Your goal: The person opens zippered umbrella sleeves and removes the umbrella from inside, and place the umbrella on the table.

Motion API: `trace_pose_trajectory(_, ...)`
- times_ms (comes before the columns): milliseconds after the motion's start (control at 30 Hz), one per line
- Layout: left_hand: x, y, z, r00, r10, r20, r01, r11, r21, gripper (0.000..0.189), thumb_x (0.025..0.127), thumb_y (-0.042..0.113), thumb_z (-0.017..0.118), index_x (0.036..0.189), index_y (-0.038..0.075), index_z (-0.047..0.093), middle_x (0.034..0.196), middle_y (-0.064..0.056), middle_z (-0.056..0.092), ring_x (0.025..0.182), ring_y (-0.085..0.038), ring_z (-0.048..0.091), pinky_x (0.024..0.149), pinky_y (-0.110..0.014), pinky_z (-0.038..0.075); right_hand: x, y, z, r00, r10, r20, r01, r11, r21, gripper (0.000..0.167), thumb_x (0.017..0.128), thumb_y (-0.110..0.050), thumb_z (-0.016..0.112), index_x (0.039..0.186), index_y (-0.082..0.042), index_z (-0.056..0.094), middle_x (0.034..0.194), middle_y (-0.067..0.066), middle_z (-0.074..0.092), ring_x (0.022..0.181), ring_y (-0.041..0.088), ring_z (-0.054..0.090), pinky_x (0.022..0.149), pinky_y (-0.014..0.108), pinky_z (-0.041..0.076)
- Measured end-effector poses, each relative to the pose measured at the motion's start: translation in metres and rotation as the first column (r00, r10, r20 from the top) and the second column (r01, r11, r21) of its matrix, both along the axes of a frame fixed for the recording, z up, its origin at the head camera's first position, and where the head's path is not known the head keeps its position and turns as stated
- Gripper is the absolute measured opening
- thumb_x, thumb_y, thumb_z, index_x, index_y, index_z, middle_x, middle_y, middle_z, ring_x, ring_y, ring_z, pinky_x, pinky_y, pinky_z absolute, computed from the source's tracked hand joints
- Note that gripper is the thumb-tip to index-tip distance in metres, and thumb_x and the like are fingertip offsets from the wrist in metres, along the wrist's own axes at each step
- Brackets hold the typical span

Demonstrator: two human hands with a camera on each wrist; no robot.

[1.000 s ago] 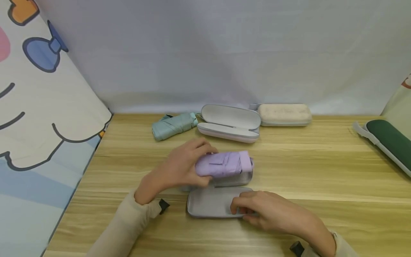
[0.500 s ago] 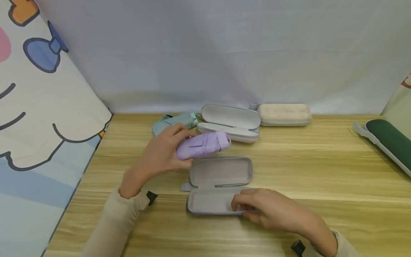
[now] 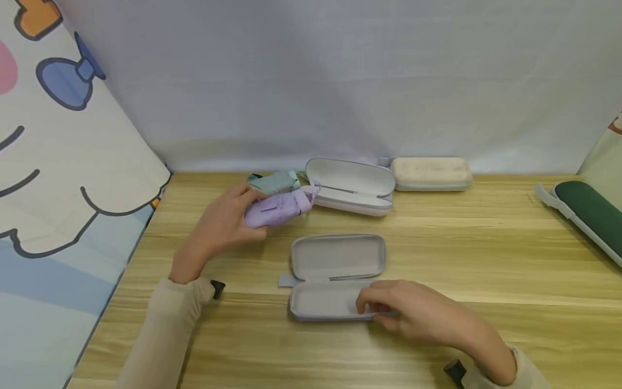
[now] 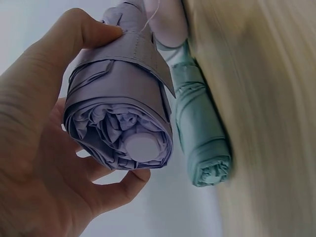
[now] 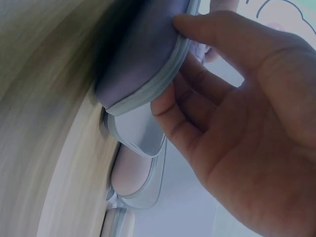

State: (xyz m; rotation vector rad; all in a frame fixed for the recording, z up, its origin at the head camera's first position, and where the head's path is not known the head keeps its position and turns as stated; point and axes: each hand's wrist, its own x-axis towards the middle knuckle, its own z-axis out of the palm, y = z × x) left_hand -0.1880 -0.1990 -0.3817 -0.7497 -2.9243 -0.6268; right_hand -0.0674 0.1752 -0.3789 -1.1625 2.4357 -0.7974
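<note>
My left hand [image 3: 218, 227] grips a folded lavender umbrella [image 3: 276, 209] by its rolled end, above the back left of the table. In the left wrist view the thumb lies along one side of the umbrella [image 4: 118, 91] and the fingers curl round the other. Just behind it lies a folded teal umbrella [image 3: 276, 182], partly covered in the head view. With my right hand [image 3: 420, 313] I pinch the right front rim of an open grey-lined case [image 3: 337, 256]. Seen from the right wrist, thumb and fingers hold the lavender shell of that case [image 5: 148, 64] at its zipped edge.
At the back, another open case [image 3: 350, 175] stands beside the teal umbrella. A closed cream case [image 3: 431, 173] is to its right, near the white backdrop [image 3: 311, 81]. A dark green case [image 3: 590, 213] lies at the far right of the wooden table [image 3: 486, 237].
The left hand has lifted the lavender umbrella away from above the near case and carried it left and back toward the teal one. The right hand and the case have shifted slightly.
</note>
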Motion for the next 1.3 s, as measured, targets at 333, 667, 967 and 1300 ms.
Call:
trace_pose_trajectory(333, -0.007, -0.012, -0.016, 0.995, 0.019, 0.100, -0.007, 0.993, -0.120, 0.064, 0.076, 0.033, 0.078, 0.130, 0.002, 0.067, 0.114, -0.015, 0.064, 0.096, -0.031, 0.061, 0.090, -0.052, 0.053, -0.003, 0.005, 0.002, 1.000, -0.019, 0.005, 0.019, 1.000, 0.002, 0.026, 0.094, -0.004, 0.072, 0.109, -0.026, 0.069, 0.105, -0.015, 0.068, 0.090, -0.001, 0.059, 0.078, 0.024, 0.055)
trace_pose_trajectory(667, -0.006, -0.019, -0.014, 0.981, 0.008, 0.195, 0.026, 0.985, -0.171, 0.064, 0.074, 0.025, 0.082, 0.132, 0.003, 0.065, 0.113, -0.015, 0.063, 0.092, -0.028, 0.059, 0.085, -0.050, 0.053, -0.010, 0.012, 0.000, 0.998, -0.069, -0.009, 0.069, 0.998, -0.012, 0.023, 0.096, -0.005, 0.072, 0.109, -0.024, 0.069, 0.100, -0.015, 0.066, 0.090, 0.000, 0.060, 0.077, 0.027, 0.056)
trace_pose_trajectory(967, -0.004, -0.015, -0.011, 0.974, 0.036, 0.223, 0.007, 0.982, -0.187, 0.063, 0.076, 0.022, 0.083, 0.133, 0.003, 0.063, 0.116, -0.018, 0.062, 0.097, -0.032, 0.060, 0.087, -0.052, 0.053, -0.014, 0.015, -0.002, 0.991, -0.112, -0.070, 0.112, 0.994, -0.014, 0.025, 0.093, -0.003, 0.073, 0.106, -0.024, 0.069, 0.094, -0.016, 0.063, 0.087, -0.001, 0.057, 0.077, 0.026, 0.054)
trace_pose_trajectory(1300, 0.000, -0.016, -0.007, 0.948, 0.125, 0.291, -0.064, 0.975, -0.211, 0.067, 0.080, 0.024, 0.081, 0.139, 0.003, 0.058, 0.134, -0.023, 0.058, 0.115, -0.044, 0.060, 0.092, -0.059, 0.052, -0.016, 0.022, 0.003, 0.990, -0.116, -0.074, 0.116, 0.993, -0.012, 0.023, 0.094, -0.004, 0.074, 0.106, -0.024, 0.069, 0.097, -0.016, 0.065, 0.090, 0.001, 0.060, 0.078, 0.029, 0.055)
